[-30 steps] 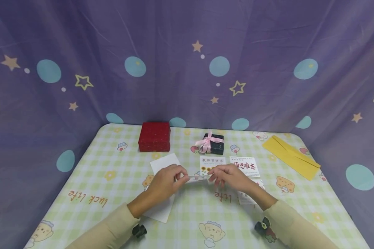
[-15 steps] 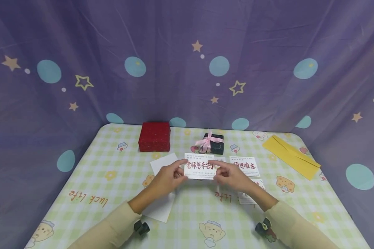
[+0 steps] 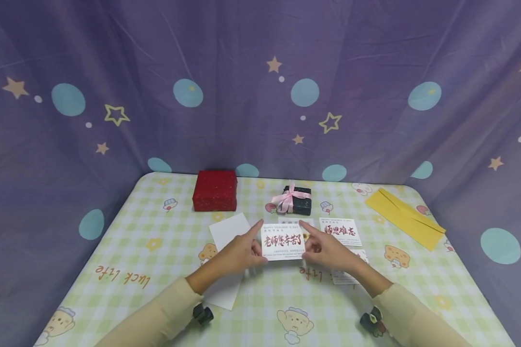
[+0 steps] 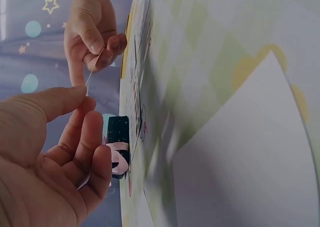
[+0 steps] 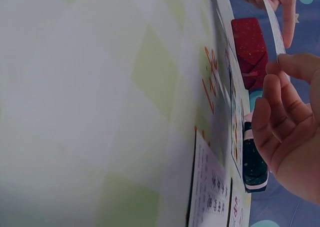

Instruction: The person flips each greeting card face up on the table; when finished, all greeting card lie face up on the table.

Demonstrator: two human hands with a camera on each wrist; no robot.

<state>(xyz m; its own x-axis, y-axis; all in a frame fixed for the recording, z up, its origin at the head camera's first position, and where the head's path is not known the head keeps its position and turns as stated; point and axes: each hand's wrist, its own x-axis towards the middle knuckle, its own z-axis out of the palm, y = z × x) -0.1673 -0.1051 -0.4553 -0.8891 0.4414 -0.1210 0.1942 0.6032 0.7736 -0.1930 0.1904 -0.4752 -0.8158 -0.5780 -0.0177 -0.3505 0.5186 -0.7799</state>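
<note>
A white greeting card with red brush-style characters is held up between my two hands, its printed face toward the head camera. My left hand pinches its left edge, and my right hand pinches its right edge. Both wrist views show the card nearly edge-on, above the table. Just behind it, a sunflower card lies partly covered from view. A second red-lettered card lies beyond my right hand. Another card is partly hidden by the right forearm. Below my left hand is a white paper sheet.
At the back stand a red box and a small dark gift box tied with pink ribbon. A yellow envelope lies at the back right on the checked tablecloth. A purple curtain hangs behind the table.
The card was edge-on between the hands a second ago. It has tilted up to show its red lettering, then come slightly lower and nearer, with both hands still holding it.
</note>
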